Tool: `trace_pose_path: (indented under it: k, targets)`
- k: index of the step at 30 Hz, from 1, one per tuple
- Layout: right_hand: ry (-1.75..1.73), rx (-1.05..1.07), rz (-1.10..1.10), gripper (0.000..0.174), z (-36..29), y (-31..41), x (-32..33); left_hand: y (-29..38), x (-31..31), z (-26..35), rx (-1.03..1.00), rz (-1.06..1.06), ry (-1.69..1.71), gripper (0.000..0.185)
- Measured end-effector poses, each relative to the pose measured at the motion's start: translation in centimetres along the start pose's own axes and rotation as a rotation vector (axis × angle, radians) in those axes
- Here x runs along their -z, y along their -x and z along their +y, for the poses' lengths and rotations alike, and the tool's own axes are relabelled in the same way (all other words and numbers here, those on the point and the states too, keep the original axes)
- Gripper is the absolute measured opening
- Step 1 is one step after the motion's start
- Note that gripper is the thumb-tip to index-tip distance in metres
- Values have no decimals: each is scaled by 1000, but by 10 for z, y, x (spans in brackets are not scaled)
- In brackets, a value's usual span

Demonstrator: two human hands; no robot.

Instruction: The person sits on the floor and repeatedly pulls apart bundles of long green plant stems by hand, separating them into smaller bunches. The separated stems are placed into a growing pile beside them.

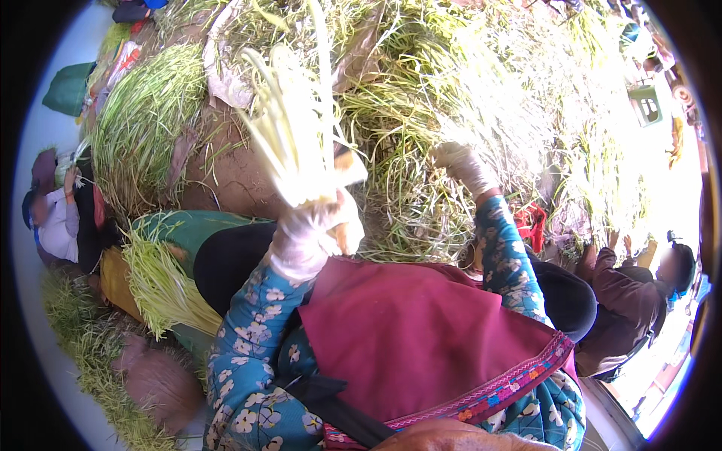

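My left hand [316, 234], in a whitish glove, is raised in front of my chest. It grips a bunch of long pale stalks [290, 141], which fan out upward from the fist and are partly washed out by the light. To the right, my gloved right hand [459, 163] reaches out over a spread heap of green leafy stalks [395, 118]. Its fingers bend down at the heap's edge, and glare hides whether they hold any stalk. Beside my left elbow, another bundle of pale stalks [169, 282] lies on green cloth [197, 231].
A tall pile of green stalks [152, 118] stands at the left near bare soil [231, 169]. One person [56, 220] sits far left, another [626, 310] at the right. A red cloth or bag [530, 222] lies past my right forearm. A pinkish sack [161, 389] is at lower left.
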State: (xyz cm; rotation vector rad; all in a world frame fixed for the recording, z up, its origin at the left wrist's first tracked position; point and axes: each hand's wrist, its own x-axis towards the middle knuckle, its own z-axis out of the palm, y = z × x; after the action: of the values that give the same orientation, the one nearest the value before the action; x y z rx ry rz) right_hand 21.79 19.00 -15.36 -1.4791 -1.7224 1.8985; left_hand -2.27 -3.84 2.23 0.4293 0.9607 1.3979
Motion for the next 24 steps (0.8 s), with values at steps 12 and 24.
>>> trace_pose_path:
  k: [12,24]
  targets:
    - [96,416,419,21,-98,94,42,-5,5,-50,288,136,328,23]
    - [-310,379,62,20,-107,166,-7,-14,15,-52,233,252,467,12]
